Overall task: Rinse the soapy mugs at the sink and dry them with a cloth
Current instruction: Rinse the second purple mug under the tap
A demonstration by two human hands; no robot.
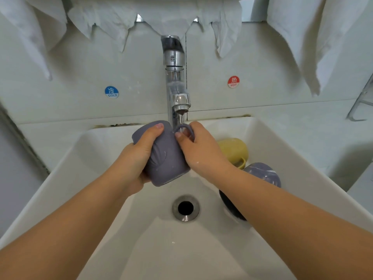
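A grey-purple mug [168, 160] hangs tilted under the chrome faucet [177, 87], where a thin stream of water falls onto its handle. My left hand [141, 150] grips the mug's body from the left, thumb near the rim. My right hand [198, 150] holds the mug at its handle, thumb touching the loop. A yellow mug [234, 149] lies on its side in the white sink [80, 158] at the right. A purple marbled mug [262, 173] with soap streaks lies in front of it, partly hidden by my right forearm.
The drain [185, 208] sits in the middle of the basin. White cloths [121, 19] hang along the wall above the faucet and at both sides. Cold [111, 91] and hot [233, 81] stickers flank the tap. A metal rack [361, 102] stands at the right edge.
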